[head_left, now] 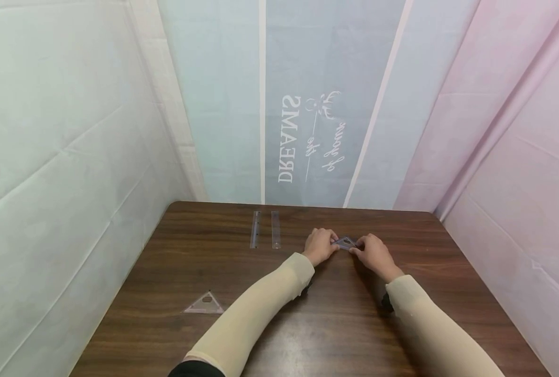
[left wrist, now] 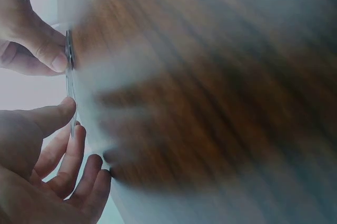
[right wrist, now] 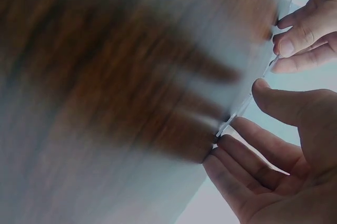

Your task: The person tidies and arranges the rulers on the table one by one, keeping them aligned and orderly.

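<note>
A small clear triangular set square [head_left: 346, 243] is between both hands near the far side of the table. My left hand [head_left: 319, 246] pinches its left corner between thumb and fingers. At the opposite corner, my right hand [head_left: 375, 255] holds it with thumb and fingertips. Seen edge-on in the left wrist view, the set square [left wrist: 70, 50] is a thin strip close to the tabletop. The right wrist view shows fingertips [right wrist: 224, 142] right at the table surface, with the thumb on the set square's other side.
Two clear rulers [head_left: 255, 230] [head_left: 276, 230] lie side by side, left of the hands. Another clear set square [head_left: 204, 311] lies nearer, beside the left sleeve [head_left: 260, 303]. The brown wooden table [head_left: 326, 324] meets a printed cloth backdrop [head_left: 232, 104] at its far edge.
</note>
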Demonstrator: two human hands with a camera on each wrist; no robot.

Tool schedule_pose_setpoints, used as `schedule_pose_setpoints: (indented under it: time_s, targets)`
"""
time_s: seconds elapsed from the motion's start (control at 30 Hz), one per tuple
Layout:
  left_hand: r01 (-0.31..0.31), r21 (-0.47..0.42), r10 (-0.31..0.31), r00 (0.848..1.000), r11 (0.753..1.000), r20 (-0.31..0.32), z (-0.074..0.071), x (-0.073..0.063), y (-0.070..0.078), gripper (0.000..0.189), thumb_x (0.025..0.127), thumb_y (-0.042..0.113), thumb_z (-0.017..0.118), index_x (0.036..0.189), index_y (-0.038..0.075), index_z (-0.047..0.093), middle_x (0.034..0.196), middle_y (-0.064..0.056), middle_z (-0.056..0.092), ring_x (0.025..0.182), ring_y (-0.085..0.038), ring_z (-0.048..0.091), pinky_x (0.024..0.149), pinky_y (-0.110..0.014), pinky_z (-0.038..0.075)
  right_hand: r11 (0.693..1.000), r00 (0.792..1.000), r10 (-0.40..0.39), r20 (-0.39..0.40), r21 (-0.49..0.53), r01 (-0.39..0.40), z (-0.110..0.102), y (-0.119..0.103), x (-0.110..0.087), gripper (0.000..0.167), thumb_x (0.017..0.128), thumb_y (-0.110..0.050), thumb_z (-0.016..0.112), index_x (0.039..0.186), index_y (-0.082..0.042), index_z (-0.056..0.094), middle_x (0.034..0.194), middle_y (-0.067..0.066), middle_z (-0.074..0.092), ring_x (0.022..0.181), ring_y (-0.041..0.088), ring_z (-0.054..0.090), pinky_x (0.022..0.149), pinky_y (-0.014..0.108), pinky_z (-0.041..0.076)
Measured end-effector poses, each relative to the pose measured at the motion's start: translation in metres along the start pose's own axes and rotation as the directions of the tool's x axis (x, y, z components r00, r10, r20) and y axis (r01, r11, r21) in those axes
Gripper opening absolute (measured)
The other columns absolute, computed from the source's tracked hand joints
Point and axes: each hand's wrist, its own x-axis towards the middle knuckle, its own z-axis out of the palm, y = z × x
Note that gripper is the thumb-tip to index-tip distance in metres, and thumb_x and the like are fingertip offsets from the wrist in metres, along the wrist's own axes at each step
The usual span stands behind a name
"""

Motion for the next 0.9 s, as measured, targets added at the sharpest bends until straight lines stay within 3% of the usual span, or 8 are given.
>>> schedule_pose_setpoints:
  time_s: [0.23,0.4,0.63,0.9]
  targets:
    - [-0.035,0.001,0.035,0.999,0.999,-0.033,-0.003,-0.007,-0.006,0.019,0.098,0.028,0.083,0.114,0.018,0.082,0.106,0.007,0.076,0.103,-0.013,0.061,0.086,-0.025,0.051,0.996,0.999,-0.038,-0.007,0.077,0.039,0.006,-0.002,-0.002,0.024,0.100,-0.014,0.077,0.105,0.009,0.074,0.105,0.022,0.065,0.092,0.033,0.062,0.083,0.053,0.054]
    - [-0.040,-0.037,0.038,0.998,0.999,-0.050,-0.009,-0.016,-0.016,0.019,0.098,0.027,0.083,0.114,0.016,0.082,0.108,0.005,0.076,0.102,-0.012,0.065,0.087,-0.026,0.054,0.994,0.999,-0.053,-0.001,0.095,0.053,0.010,-0.010,-0.006,0.025,0.101,-0.017,0.076,0.108,0.007,0.074,0.104,0.021,0.069,0.087,0.030,0.061,0.082,0.051,0.051]
    - [-0.047,-0.104,0.046,0.999,0.993,-0.016,-0.031,-0.028,-0.031,0.022,0.098,0.024,0.083,0.115,0.011,0.081,0.108,-0.001,0.078,0.096,-0.012,0.072,0.082,-0.025,0.057,0.995,0.999,-0.053,0.003,0.084,0.053,0.010,-0.031,-0.005,0.030,0.100,-0.022,0.079,0.113,0.005,0.074,0.100,0.016,0.075,0.079,0.024,0.063,0.078,0.047,0.054]
    - [-0.059,-0.087,0.060,0.998,0.994,0.010,-0.041,-0.034,-0.052,0.024,0.099,0.026,0.082,0.118,0.012,0.080,0.110,0.000,0.077,0.101,-0.013,0.068,0.088,-0.027,0.055,0.988,0.994,-0.087,0.060,0.135,0.079,0.010,-0.048,0.000,0.030,0.099,-0.019,0.081,0.116,0.005,0.075,0.106,0.018,0.077,0.084,0.022,0.070,0.073,0.041,0.059]
